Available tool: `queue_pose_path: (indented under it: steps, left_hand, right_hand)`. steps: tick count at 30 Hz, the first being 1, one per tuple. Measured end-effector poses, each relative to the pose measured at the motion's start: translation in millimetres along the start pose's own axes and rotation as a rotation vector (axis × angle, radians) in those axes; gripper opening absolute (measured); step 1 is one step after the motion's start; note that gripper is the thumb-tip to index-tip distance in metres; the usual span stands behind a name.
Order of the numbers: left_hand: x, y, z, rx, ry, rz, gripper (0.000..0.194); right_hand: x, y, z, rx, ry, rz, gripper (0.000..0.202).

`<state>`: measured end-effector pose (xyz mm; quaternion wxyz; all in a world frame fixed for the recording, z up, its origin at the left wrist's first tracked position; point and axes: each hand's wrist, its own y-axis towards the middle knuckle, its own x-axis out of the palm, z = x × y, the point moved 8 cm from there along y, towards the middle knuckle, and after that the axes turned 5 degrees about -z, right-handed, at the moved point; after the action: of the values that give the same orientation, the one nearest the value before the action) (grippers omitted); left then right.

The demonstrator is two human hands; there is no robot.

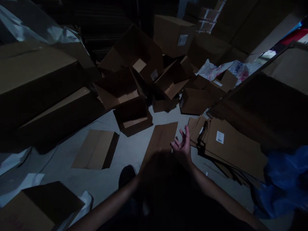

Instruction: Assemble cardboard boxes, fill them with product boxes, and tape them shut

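In front of me a flattened cardboard box (160, 138) with faint reddish print reaches from the floor toward my body, its near part lost in shadow. My right hand (183, 147) is raised at its right edge, fingers spread and curled, with nothing visible in them. My left forearm comes in from the lower left, and my left hand (144, 176) is swallowed by the dark over the near part of the cardboard. Its fingers cannot be made out. Right of my right hand lies a stack of flattened cartons (235, 144) with a white label.
Open empty cartons (134, 118) are heaped ahead. A closed box (93, 149) lies left on the floor, another box (29, 208) at lower left. Large cartons (36, 73) line the left side. A blue plastic sheet (286, 179) sits at right, a printed white bag (223, 69) farther back.
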<state>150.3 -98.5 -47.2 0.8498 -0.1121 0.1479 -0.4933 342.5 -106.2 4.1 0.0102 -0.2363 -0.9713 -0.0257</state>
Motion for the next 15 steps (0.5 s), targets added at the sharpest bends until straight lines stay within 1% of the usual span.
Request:
queue_pose_path:
  steps: [1, 3, 5, 6, 7, 9, 11, 13, 15]
  left_hand:
    - [-10.1, 2, -1, -0.017, -0.003, 0.023, 0.105]
    - [-29.6, 3, -3, -0.055, -0.054, 0.041, 0.115]
    - [-42.1, 1, -2, -0.085, -0.145, 0.000, 0.118]
    - [-45.5, -1, 1, -0.093, -0.193, -0.032, 0.118]
    - [-47.6, -3, 4, -0.095, -0.234, -0.064, 0.116]
    - [-50.0, -7, 11, -0.095, -0.292, -0.097, 0.112]
    - [-52.3, -10, 17, -0.093, -0.321, -0.088, 0.109]
    - [-55.5, -12, 20, -0.096, -0.336, -0.070, 0.108]
    - [-60.6, -15, 22, -0.104, -0.362, -0.058, 0.108]
  right_hand:
    - [-3, 5, 8, 0.028, 0.002, -0.002, 0.111]
    - [-8, 16, 36, 0.181, 0.011, -0.060, 0.122]
    - [-11, 22, 65, 0.370, 0.056, -0.134, 0.125]
    - [-11, 25, 75, 0.432, 0.088, -0.161, 0.123]
    - [-11, 28, 80, 0.459, 0.115, -0.175, 0.120]
    - [-5, 38, 76, 0.425, 0.128, -0.200, 0.110]
    - [9, 49, 61, 0.341, 0.102, -0.248, 0.102]
    - [30, 59, 46, 0.273, 0.095, -0.335, 0.102]
    - [47, 63, 38, 0.255, 0.123, -0.422, 0.103]
